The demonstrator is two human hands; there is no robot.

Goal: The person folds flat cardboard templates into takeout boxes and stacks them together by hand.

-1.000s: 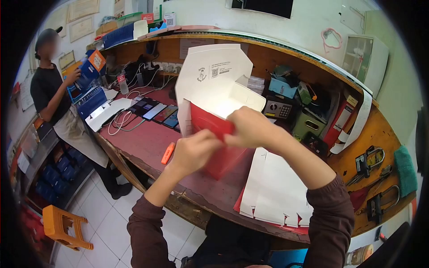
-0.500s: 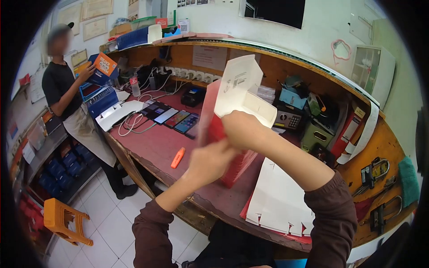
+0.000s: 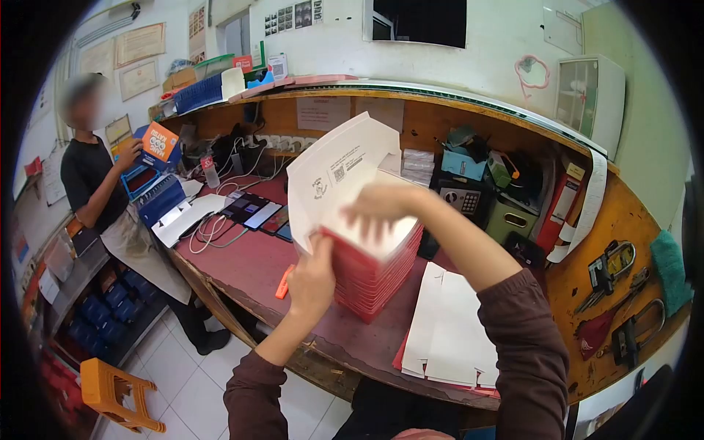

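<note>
A tall stack of nested red boxes (image 3: 370, 290) stands on the table in front of me. The topmost cardboard box (image 3: 345, 165) is white inside, with print and a square code on its raised lid. My left hand (image 3: 312, 282) pinches this box at its near left corner. Over the white inside of the same box is my right hand (image 3: 385, 209), fingers apart and blurred by motion; I see nothing in it. To the right of the stack lie flat white cardboard blanks (image 3: 451, 323) with red undersides. An orange marker (image 3: 284, 282) is partly hidden behind my left hand.
Phones (image 3: 260, 215) and white cables lie to the left on the red tabletop (image 3: 238, 260). A safe (image 3: 458, 196) and a green box (image 3: 510, 224) stand at the back right, padlocks (image 3: 634, 341) at far right. A person (image 3: 95, 176) stands left holding an orange-and-blue box (image 3: 159, 143).
My right hand has moved from the box's near edge to over its inside. The lid now leans further left, its printed face toward me. My left hand has shifted left to the corner.
</note>
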